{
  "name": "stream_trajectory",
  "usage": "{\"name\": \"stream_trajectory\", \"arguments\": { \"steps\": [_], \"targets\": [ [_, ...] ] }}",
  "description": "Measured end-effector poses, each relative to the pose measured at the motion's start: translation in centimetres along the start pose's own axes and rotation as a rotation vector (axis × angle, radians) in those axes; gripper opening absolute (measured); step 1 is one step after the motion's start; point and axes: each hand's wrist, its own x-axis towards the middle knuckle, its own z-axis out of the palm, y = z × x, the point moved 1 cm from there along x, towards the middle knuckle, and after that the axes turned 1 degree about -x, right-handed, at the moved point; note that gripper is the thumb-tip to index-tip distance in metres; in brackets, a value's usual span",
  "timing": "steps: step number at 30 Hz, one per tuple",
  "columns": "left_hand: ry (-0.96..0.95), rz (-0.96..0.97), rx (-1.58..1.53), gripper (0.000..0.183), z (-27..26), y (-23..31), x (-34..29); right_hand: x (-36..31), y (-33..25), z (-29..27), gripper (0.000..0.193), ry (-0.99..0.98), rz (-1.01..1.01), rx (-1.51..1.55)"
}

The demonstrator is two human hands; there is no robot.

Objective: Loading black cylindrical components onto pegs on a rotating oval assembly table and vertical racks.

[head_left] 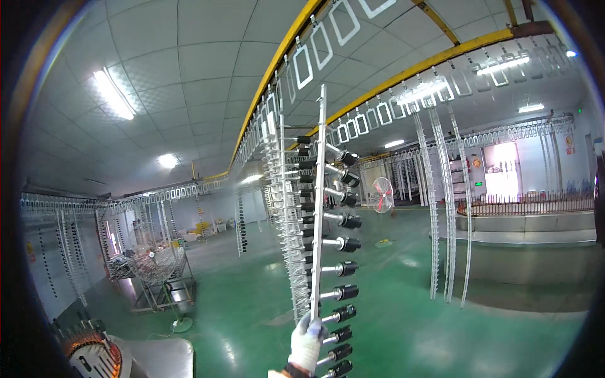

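My left hand [305,343], in a white glove, is closed around the lower part of a long pale metal rack bar [317,214]. The bar stands nearly upright, leaning slightly, with its top end below the overhead line. Short pegs along it carry several black cylindrical parts [348,220] pointing right. Just behind and left of it hang more racks [287,214] with rows of pegs, some bearing black parts. Whether the held bar touches them I cannot tell. My right hand is out of view.
Overhead runs a yellow conveyor rail [268,75] with white rectangular hangers [303,67]. Bare racks [443,201] hang at right, before a curved metal counter [529,224]. A red-bladed fan [382,195] stands behind. At lower left are a round glowing fixture [94,359] and another fan [152,255].
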Motion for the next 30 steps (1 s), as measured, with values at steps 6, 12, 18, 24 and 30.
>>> {"name": "stream_trajectory", "arguments": {
  "steps": [6,12,18,24,30],
  "targets": [
    [-0.071,0.096,0.108,0.031,9.0,5.0,11.1,1.9,-3.8,-6.4,0.033,0.101,0.118,0.273],
    [-0.057,0.168,-0.043,0.03,12.1,8.6,14.8,2.4,-4.5,-8.4,0.031,0.145,0.089,0.142],
    [-0.037,0.194,-0.178,0.022,9.9,3.8,14.3,2.2,-2.7,-7.0,0.029,0.058,0.158,0.255],
    [-0.163,0.265,0.164,0.039,11.0,4.7,10.2,2.0,-3.4,-9.2,0.029,-0.133,0.107,0.082],
    [-0.098,0.364,0.654,0.049,9.6,1.4,-0.2,-2.5,-5.3,-7.4,0.032,-0.366,0.191,0.153]
  ]
}}
